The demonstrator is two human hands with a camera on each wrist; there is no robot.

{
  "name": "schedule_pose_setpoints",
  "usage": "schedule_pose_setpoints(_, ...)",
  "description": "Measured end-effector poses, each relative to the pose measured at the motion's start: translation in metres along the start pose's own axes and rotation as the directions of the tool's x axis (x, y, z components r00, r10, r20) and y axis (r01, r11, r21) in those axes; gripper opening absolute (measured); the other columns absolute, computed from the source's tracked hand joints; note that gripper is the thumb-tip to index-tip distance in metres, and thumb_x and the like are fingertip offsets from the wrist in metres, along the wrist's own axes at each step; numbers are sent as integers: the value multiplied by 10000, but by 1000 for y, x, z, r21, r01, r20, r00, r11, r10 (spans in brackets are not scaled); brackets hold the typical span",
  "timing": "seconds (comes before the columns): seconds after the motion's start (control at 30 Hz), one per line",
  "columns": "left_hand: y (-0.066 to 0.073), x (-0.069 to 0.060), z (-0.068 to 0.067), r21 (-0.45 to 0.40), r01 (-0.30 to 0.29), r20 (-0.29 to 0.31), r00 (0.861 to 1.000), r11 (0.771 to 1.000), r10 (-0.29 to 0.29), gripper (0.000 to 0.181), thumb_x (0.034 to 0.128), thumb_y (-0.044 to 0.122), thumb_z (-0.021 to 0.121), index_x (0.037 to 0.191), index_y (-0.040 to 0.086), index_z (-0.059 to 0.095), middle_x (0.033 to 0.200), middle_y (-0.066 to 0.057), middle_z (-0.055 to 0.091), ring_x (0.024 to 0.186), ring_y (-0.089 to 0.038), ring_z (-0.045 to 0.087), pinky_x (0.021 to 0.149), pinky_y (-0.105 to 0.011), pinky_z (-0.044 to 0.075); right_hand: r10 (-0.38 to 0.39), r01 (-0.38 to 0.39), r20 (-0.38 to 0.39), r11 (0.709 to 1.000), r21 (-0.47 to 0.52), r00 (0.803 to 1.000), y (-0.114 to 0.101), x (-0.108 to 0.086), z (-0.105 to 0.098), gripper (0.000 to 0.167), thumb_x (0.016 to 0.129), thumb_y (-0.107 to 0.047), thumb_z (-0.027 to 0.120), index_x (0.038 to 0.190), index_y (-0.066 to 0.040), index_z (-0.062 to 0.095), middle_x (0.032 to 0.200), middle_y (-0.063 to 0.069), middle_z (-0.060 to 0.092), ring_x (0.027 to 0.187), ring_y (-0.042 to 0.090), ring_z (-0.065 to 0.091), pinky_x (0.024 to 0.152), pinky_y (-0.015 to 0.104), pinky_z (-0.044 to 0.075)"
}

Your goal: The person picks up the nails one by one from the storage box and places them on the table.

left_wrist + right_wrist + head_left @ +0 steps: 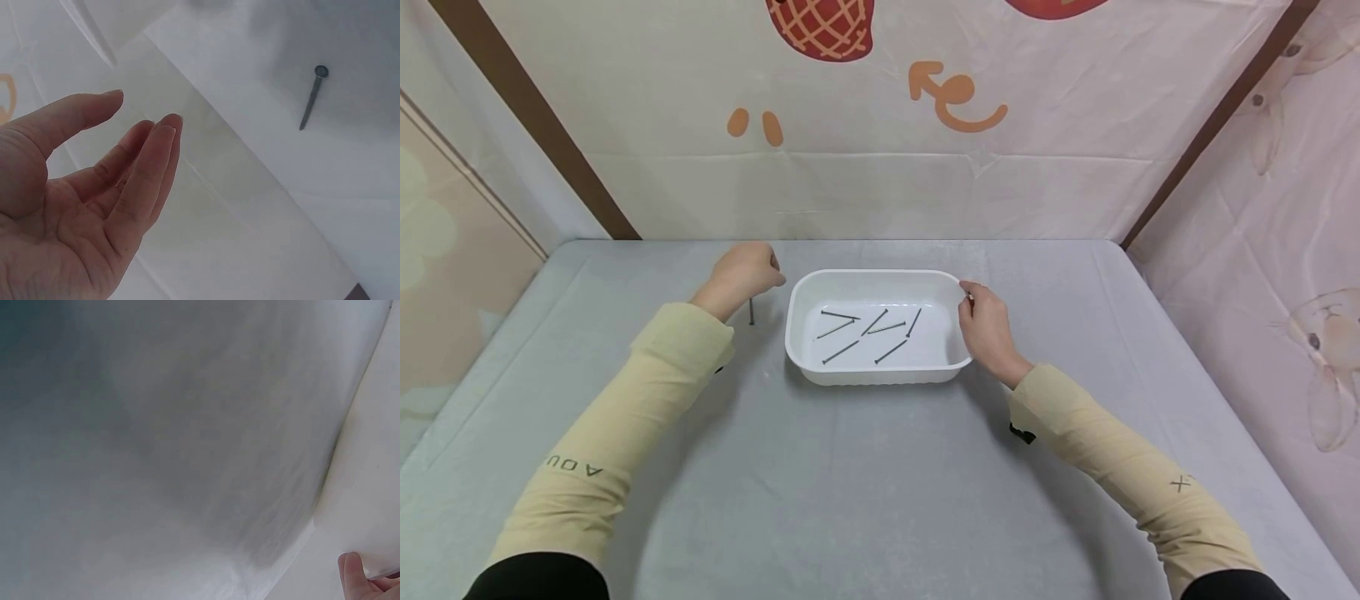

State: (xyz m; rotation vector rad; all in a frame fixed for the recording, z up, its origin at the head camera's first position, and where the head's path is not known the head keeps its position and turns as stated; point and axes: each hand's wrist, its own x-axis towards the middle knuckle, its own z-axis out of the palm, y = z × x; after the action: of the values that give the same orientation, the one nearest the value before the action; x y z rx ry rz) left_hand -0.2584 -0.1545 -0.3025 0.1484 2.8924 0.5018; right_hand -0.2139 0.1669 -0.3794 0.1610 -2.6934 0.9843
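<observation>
A white rectangular tray [880,377] stands on the table with several grey nails [891,352] scattered over its floor. My right hand [988,329] grips the tray's right rim, thumb and fingers on either side of it; in the right wrist view only some fingers [354,575] show at the lower corner. To the left of the tray my left hand [745,271] hovers over the table, holding nothing. Its fingers are slightly bent and parted from the thumb in the left wrist view. A single nail [310,100] lies on the cloth near that hand, apart from it.
A pale grey cloth covers the table [880,483]. Behind its far edge hangs a whitish printed curtain [865,192], with brown strips at both sides. A pinkish curtain [1262,250] hangs along the right.
</observation>
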Motion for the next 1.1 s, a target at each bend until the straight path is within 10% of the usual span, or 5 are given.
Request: schedule_pose_setpoints(1.1, 26, -5, -6, 38, -65, -6, 998, 997, 65, 278, 816, 117, 536, 1034, -44, 593, 1051, -193, 589, 903, -316, 542, 759, -446, 462, 4, -4, -1, 1000, -8, 1000, 1, 1, 1, 354, 917, -35, 372, 1231, 52, 509, 1033, 198, 599, 747, 220, 521, 626, 300, 449)
